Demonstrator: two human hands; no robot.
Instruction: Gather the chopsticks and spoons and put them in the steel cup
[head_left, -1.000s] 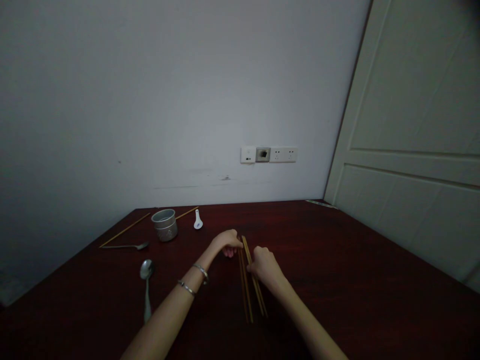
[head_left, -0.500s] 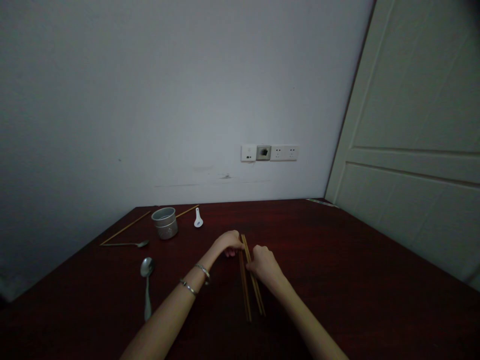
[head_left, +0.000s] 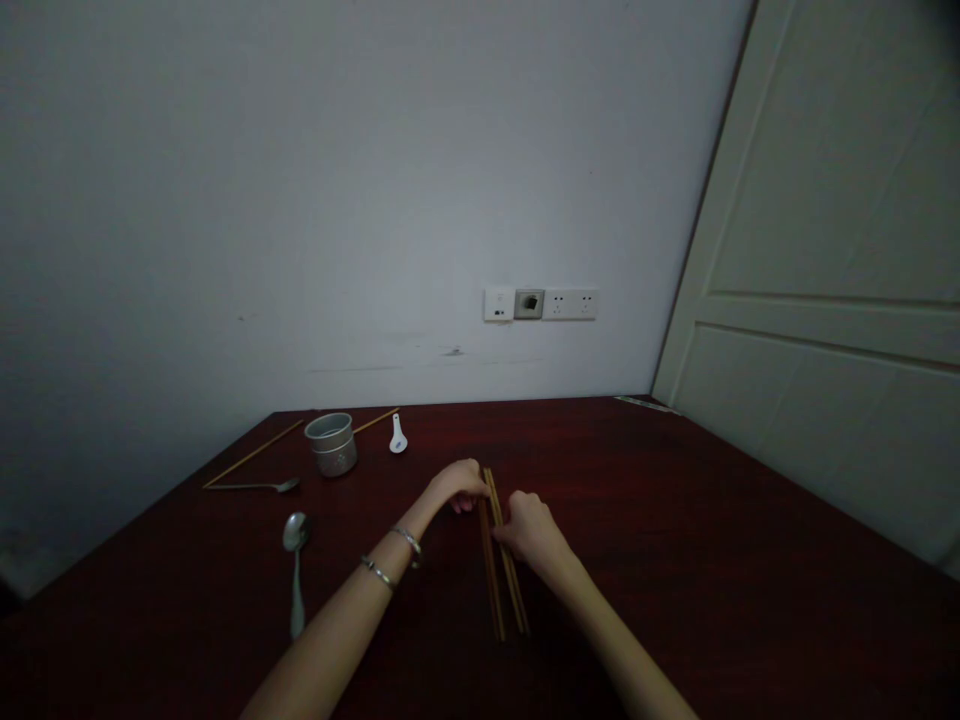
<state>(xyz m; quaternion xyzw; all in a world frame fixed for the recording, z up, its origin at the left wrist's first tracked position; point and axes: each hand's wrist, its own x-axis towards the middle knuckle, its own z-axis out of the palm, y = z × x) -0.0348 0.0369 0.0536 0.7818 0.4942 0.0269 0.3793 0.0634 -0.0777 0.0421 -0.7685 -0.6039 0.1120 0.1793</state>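
A bunch of wooden chopsticks lies lengthwise on the dark red table, ends pointing towards me and away. My left hand rests curled at their far end, fingers closed against the sticks. My right hand is beside them on the right, fingers bent and pinching the sticks near their middle. Two bracelets sit on my left wrist.
A small metal cup stands at the back left, a white ceramic spoon beside it. A long chopstick and a small metal spoon lie further left. A larger metal spoon lies near my left forearm. Wall and door bound the table.
The chopsticks have been drawn closer together, their near ends less splayed. Both hands stay almost where they were.
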